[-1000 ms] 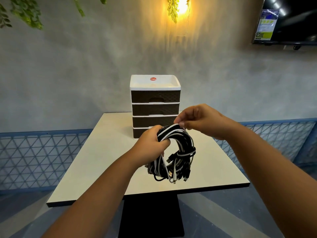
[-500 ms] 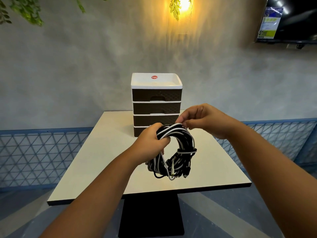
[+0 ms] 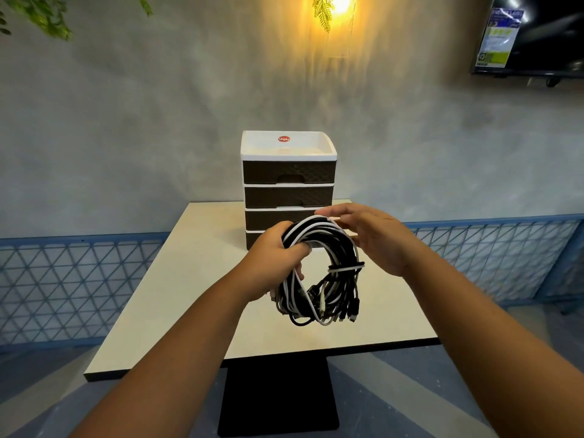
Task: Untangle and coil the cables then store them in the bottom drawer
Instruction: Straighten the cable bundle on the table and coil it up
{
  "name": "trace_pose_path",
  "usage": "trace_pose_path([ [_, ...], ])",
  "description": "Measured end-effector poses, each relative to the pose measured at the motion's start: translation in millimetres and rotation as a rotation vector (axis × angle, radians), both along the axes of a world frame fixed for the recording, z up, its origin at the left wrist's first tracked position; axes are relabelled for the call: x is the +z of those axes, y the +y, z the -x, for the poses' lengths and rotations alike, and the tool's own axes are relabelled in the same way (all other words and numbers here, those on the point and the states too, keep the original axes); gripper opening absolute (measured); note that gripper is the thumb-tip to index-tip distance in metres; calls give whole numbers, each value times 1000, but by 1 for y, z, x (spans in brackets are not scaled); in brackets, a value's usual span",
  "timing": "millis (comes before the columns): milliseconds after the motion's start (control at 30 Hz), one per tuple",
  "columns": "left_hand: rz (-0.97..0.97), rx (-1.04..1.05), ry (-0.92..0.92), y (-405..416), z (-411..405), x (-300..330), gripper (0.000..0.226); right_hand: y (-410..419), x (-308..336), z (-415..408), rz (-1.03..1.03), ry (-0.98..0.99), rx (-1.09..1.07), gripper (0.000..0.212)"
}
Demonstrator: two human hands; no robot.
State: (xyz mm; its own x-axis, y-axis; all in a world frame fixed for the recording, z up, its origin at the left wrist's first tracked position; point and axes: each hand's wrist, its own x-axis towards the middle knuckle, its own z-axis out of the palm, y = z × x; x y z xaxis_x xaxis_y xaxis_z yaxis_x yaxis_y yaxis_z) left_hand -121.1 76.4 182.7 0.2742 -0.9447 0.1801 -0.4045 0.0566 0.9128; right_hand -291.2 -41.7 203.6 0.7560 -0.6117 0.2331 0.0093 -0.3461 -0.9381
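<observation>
A bundle of black and white cables (image 3: pixel 339 289) hangs as a loose coil above the table, with several plug ends dangling at its bottom and a strand wrapped across its right side. My left hand (image 3: pixel 273 252) is closed around the coil's upper left. My right hand (image 3: pixel 376 241) hovers at the coil's upper right with fingers stretched out flat; it grips nothing. Behind them stands a brown and white drawer unit (image 3: pixel 289 172). Only the left end of its bottom drawer (image 3: pixel 252 240) shows; the rest is hidden by my hands and the coil.
The drawer unit stands at the back of a small cream table (image 3: pixel 189 286) on a black pedestal (image 3: pixel 278 399). A blue mesh railing (image 3: pixel 79 289) runs behind the table on both sides. A wall screen (image 3: pixel 534 36) hangs at the upper right.
My right hand has let go of the top strands it was pinching and spread its fingers flat. The coil and my left hand stay in about the same place.
</observation>
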Motion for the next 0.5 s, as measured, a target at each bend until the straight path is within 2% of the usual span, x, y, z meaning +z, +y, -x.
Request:
trace_pose_path([
  [133, -12, 2, 51, -6, -11, -5, 15, 6, -18, -9, -77, -14, 9, 44],
  [333, -40, -18, 131, -15, -32, -13, 16, 11, -37, -29, -41, -8, -95, 51],
  [500, -50, -30, 187, -26, -52, -17, 15, 11, -59, -43, -236, -79, -155, 69],
])
